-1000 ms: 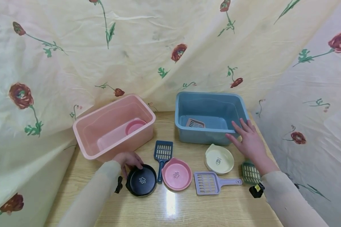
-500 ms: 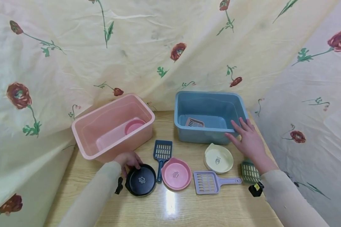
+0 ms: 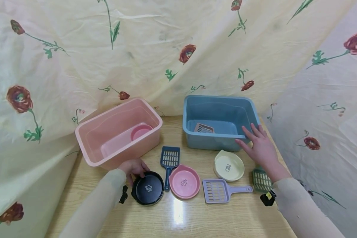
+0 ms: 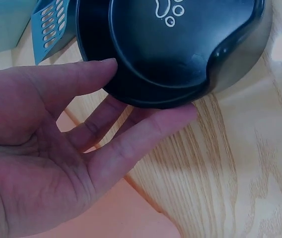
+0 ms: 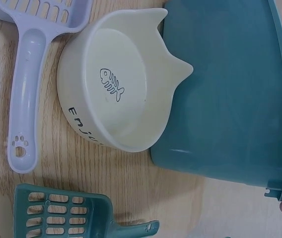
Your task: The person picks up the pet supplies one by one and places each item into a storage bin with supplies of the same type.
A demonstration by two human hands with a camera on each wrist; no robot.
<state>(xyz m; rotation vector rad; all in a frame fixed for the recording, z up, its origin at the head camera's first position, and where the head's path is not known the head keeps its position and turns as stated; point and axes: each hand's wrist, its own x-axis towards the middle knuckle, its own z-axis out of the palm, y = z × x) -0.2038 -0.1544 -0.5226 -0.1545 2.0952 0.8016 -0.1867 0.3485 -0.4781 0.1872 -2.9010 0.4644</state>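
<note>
My left hand (image 3: 133,168) pinches the rim of a black pet bowl (image 3: 150,196) with a white paw print. In the left wrist view the thumb (image 4: 94,79) lies over the inside of the rim, with the fingers on the outer wall. My right hand (image 3: 263,148) rests with spread, straight fingers on the front right rim of a blue litter box (image 3: 214,142). Inside that box lies a greyish-pink litter scoop (image 3: 204,128). A cream cat-eared bowl (image 5: 121,74), marked with a fish skeleton, stands in front of the box.
At left stands a pink litter box (image 3: 131,153) with a pink bowl (image 3: 140,132) inside. Between the hands lie a navy scoop (image 3: 168,172), another pink bowl (image 3: 184,191) and a lilac scoop (image 3: 238,190). A green scoop (image 5: 94,210) lies under the right forearm. Floral cloth (image 3: 154,66) hangs behind.
</note>
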